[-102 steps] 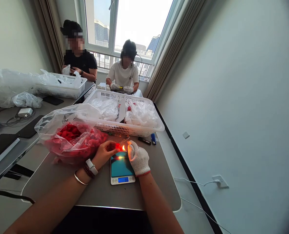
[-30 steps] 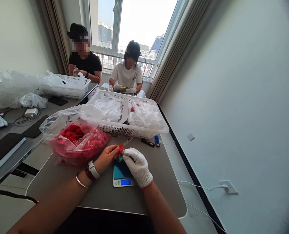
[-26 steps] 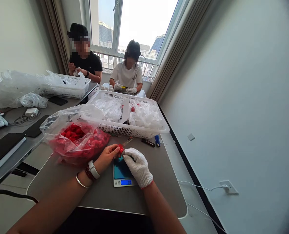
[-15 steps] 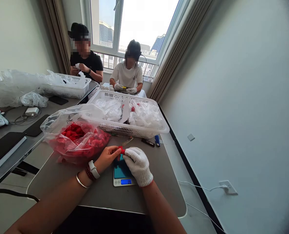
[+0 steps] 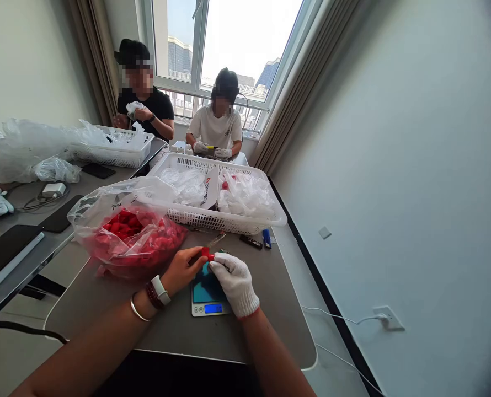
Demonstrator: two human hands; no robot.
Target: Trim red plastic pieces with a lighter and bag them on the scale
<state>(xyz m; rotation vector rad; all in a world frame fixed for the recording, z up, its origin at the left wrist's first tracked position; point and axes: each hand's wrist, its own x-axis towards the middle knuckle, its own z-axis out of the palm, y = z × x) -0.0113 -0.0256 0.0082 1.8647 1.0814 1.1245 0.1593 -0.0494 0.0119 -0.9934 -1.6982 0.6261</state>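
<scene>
Between my two hands is a small red plastic piece (image 5: 206, 253), too small for its kind to be clear. My bare left hand (image 5: 185, 269), with a watch and bracelets at the wrist, pinches its left end. My right hand (image 5: 234, 277), in a white knit glove, pinches the right end. Both hands are above a small digital scale (image 5: 207, 292) with a teal plate and a lit blue display. To the left stands an open clear plastic bag (image 5: 138, 237) full of similar red pieces.
A white plastic basket (image 5: 229, 222) with clear bags lies beyond my hands. A blue lighter (image 5: 267, 239) and a black stick-like item (image 5: 251, 241) are right of centre. Two people sit by the window. Another table (image 5: 9, 215) on the left holds a basket, bags and a phone.
The red piece is turned slightly between my fingers, showing more of its right end. The person at the far left has lowered one hand from the white plastic they hold.
</scene>
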